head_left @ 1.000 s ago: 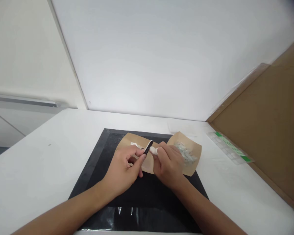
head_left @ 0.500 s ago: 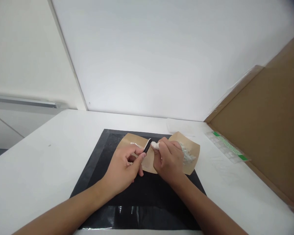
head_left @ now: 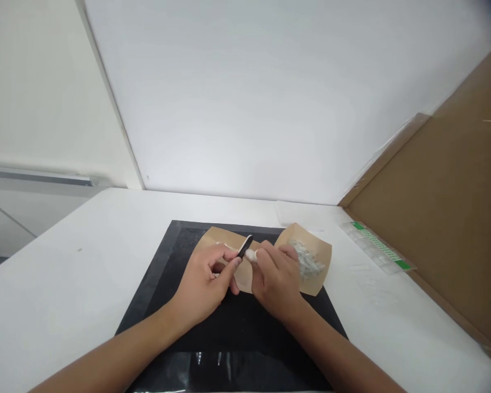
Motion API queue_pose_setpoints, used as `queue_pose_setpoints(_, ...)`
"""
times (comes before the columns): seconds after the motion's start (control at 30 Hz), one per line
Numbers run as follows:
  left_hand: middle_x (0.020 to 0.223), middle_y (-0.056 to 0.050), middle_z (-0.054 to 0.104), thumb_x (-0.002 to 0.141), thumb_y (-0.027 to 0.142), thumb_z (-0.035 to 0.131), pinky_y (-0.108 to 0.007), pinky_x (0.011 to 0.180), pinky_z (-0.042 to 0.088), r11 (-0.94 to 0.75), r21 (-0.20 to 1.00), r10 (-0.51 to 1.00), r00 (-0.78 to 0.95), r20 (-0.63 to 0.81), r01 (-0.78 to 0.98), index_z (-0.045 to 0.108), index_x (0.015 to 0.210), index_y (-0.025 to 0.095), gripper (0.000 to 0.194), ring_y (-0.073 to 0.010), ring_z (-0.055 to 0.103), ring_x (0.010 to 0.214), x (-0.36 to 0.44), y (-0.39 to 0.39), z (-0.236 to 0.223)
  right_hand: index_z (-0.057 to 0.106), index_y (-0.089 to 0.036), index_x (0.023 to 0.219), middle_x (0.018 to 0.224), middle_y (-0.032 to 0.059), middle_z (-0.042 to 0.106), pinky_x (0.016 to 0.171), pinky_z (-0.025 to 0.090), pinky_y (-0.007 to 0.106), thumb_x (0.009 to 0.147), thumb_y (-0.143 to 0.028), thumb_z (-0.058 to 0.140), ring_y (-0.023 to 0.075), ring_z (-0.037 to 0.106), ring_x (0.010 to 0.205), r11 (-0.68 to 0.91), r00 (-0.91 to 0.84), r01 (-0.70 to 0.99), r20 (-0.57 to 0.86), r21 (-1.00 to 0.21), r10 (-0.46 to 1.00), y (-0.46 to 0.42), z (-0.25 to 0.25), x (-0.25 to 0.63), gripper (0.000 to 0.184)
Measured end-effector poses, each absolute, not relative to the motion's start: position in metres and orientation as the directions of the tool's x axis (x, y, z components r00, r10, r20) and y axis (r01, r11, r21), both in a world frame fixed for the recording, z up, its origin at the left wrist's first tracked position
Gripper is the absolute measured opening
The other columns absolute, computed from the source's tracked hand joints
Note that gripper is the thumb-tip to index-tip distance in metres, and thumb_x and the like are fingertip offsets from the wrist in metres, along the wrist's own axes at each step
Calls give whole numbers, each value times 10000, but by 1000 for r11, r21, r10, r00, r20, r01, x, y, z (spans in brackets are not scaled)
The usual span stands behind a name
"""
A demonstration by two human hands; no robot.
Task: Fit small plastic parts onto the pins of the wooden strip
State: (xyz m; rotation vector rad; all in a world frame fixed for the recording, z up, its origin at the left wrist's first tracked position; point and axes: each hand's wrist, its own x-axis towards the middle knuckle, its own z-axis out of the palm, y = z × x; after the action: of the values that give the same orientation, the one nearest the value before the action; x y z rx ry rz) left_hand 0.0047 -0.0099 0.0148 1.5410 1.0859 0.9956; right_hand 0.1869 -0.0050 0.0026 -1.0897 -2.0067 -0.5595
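My left hand (head_left: 210, 275) pinches a slim black piece with a white edge (head_left: 246, 245) between thumb and fingers, its free end pointing up and away. Closed around a small white wad (head_left: 251, 255), my right hand (head_left: 277, 278) brings it against or very near the side of the black piece. The wad could be cloth or cotton; I cannot tell which. Beneath my hands lies a brown paper sheet (head_left: 213, 236) with something whitish on it, mostly hidden. A second brown paper (head_left: 325, 256), by my right hand, carries a heap of small clear-whitish pieces (head_left: 307, 262).
A black mat (head_left: 155, 284) lies under both papers on the white table (head_left: 57, 284). To the right, a clear plastic strip with a green label (head_left: 382, 248) rests beside a brown cardboard panel (head_left: 445, 218). A white wall (head_left: 237, 98) stands behind.
My right hand has shifted left and slightly down with the white wad, sliding lower along the black piece. More of the heap on the right paper shows. My left hand stays nearly still.
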Motion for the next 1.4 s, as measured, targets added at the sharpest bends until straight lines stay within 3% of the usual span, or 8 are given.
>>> queue_pose_setpoints(0.2,570,15,684,970,415,633,-159,344,367,-165,971,956,268,115,172,720,990,172,259,-70,482,324,4,-10,18,413,-232,731,669,-12,518,691,292,358,955,-89,495,161,434,616,564,-343,825,775,-21,531,-5,4,188,279)
queue_pose_setpoints(0.43,576,26,663,987,423,626,-160,362,383,-215,956,955,246,164,197,723,1048,180,269,-77,525,363,4,-11,15,441,-233,786,754,7,611,747,346,367,992,-140,553,170,521,683,543,-268,836,804,-80,531,8,8,203,252)
queue_pose_setpoints(0.53,574,24,650,986,425,625,-156,367,387,-210,956,957,246,157,205,708,1010,178,261,-94,576,409,5,-10,12,501,-228,833,802,17,620,792,394,371,1019,-219,568,191,571,748,501,-203,849,772,-167,602,15,13,216,198)
queue_pose_setpoints(0.67,567,22,632,983,433,626,-156,366,384,-216,951,959,233,163,223,690,951,177,265,-108,603,437,7,-8,8,552,-220,959,874,41,623,782,455,368,984,-244,578,226,615,823,356,37,871,769,-337,638,23,16,242,43)
queue_pose_setpoints(0.77,560,26,628,982,437,629,-164,369,393,-222,944,961,219,169,244,687,947,182,264,-108,588,427,6,-7,6,549,-228,943,901,44,656,724,465,348,917,-213,601,229,636,823,245,122,876,682,-415,721,31,13,264,60)
queue_pose_setpoints(0.9,568,29,634,980,428,629,-169,374,392,-240,931,959,216,183,275,684,958,194,241,-106,581,424,5,-7,5,563,-232,854,909,53,695,724,485,357,865,-193,569,235,660,829,231,44,881,559,-412,828,39,10,288,40)
queue_pose_setpoints(1.03,537,38,605,978,418,619,-177,393,393,-272,920,952,218,215,282,665,924,197,232,-113,588,430,6,-8,7,498,-244,827,987,59,747,764,522,363,825,-195,589,232,709,868,215,48,843,467,-493,883,41,12,302,104)
queue_pose_setpoints(1.4,550,45,580,1002,407,586,-175,415,381,-307,905,940,244,239,295,639,958,193,225,-108,586,443,6,-10,8,541,-248,751,850,20,776,671,510,323,839,-415,764,214,717,757,142,-15,839,240,-525,971,39,17,326,292)
